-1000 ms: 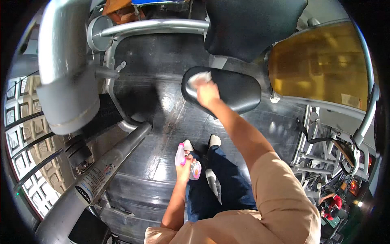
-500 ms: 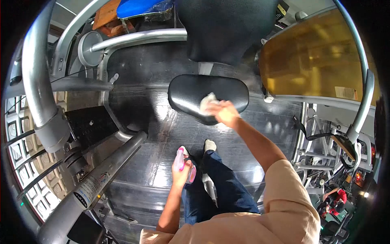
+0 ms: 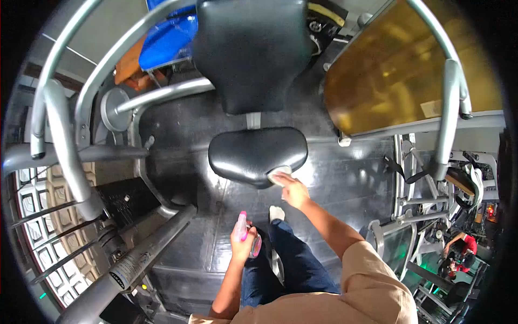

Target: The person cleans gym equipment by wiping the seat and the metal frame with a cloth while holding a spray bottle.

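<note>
My right hand [image 3: 294, 191] presses a pale cloth [image 3: 279, 175] against the front right edge of a black padded seat [image 3: 253, 154]. Low in front of my body, my left hand [image 3: 244, 243] is wrapped round a clear spray bottle [image 3: 256, 246] with a pink and white top, which stays apart from the seat. Behind the seat rises a black padded backrest [image 3: 251, 54], joined to it low down by a grey metal post.
Grey machine tubes and a labelled bar [image 3: 132, 264] stand at the left. An amber translucent panel [image 3: 399, 75] is at the upper right, a blue chair [image 3: 170, 40] behind. A person in red [image 3: 467, 248] is far right among machines.
My right hand and the cloth have moved from the seat's left part to its front right edge. The view has shifted, showing more of the backrest. My left hand still holds the bottle.
</note>
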Demonstrator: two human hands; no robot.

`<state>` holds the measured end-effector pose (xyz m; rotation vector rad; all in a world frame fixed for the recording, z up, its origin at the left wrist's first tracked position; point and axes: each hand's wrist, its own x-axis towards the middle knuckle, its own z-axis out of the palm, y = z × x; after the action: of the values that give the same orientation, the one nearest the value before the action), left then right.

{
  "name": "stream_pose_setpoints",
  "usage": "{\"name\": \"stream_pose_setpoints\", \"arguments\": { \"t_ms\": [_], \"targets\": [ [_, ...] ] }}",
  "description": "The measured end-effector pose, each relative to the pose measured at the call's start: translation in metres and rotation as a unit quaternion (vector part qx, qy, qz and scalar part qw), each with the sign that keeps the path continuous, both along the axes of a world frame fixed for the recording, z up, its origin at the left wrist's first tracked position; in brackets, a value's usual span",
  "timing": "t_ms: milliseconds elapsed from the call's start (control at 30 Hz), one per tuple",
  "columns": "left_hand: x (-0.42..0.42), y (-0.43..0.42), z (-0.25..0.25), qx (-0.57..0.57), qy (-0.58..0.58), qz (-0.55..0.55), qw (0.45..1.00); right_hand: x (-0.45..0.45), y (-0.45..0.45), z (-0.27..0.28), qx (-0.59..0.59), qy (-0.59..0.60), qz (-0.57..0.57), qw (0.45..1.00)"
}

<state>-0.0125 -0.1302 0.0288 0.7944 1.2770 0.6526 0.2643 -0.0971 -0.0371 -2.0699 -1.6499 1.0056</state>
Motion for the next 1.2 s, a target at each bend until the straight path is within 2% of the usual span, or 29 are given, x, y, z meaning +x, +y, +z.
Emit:
{"name": "stream_pose_setpoints", "arguments": {
  "t_ms": [33, 67, 133, 167, 200, 233, 367, 633, 667, 733, 833, 967, 1067, 1200],
  "targets": [
    [-0.001, -0.001, 0.007, -0.003, -0.007, 0.006, 1.0, 0.007, 0.0, 0.011, -0.109, 0.043, -0.109, 0.987],
    [0.001, 0.003, 0.022, 0.011, 0.009, 0.007, 1.0, 0.014, -0.008, 0.023, -0.094, 0.043, -0.112, 0.988],
    [0.016, 0.018, 0.07, 0.063, 0.022, 0.019, 0.998, 0.028, -0.018, 0.048, -0.007, 0.23, -0.241, 0.943],
    [0.02, 0.022, 0.09, 0.077, 0.026, 0.007, 0.997, 0.032, -0.015, 0.09, -0.096, 0.311, -0.279, 0.903],
    [0.017, 0.024, 0.097, 0.101, 0.024, -0.029, 0.994, 0.036, -0.027, 0.08, -0.017, 0.34, -0.258, 0.904],
    [0.017, 0.028, 0.104, 0.124, 0.023, -0.065, 0.99, 0.035, -0.028, 0.109, -0.013, 0.359, -0.266, 0.895],
    [0.042, 0.049, 0.178, 0.114, -0.053, -0.028, 0.992, 0.032, -0.034, 0.199, -0.048, 0.538, -0.326, 0.776],
    [0.065, 0.065, 0.281, 0.224, -0.122, -0.067, 0.965, 0.01, -0.036, 0.362, 0.013, 0.669, -0.244, 0.702],
    [0.066, 0.064, 0.289, 0.213, -0.141, -0.06, 0.965, 0.009, -0.036, 0.362, 0.015, 0.669, -0.24, 0.703],
    [0.072, 0.064, 0.312, 0.225, -0.178, -0.028, 0.958, 0.007, -0.028, 0.361, 0.06, 0.642, -0.186, 0.742],
    [0.071, 0.074, 0.324, 0.219, -0.203, -0.036, 0.954, 0.003, -0.014, 0.367, 0.063, 0.62, -0.182, 0.76],
    [0.059, 0.107, 0.315, 0.19, -0.177, -0.096, 0.961, 0.0, 0.014, 0.376, 0.071, 0.624, -0.169, 0.76],
    [0.055, 0.131, 0.317, 0.168, -0.21, -0.11, 0.957, -0.01, 0.035, 0.405, 0.093, 0.626, -0.169, 0.756],
    [0.054, 0.161, 0.325, 0.116, -0.208, -0.147, 0.96, -0.012, 0.059, 0.403, 0.092, 0.615, -0.16, 0.766]
  ]
}}
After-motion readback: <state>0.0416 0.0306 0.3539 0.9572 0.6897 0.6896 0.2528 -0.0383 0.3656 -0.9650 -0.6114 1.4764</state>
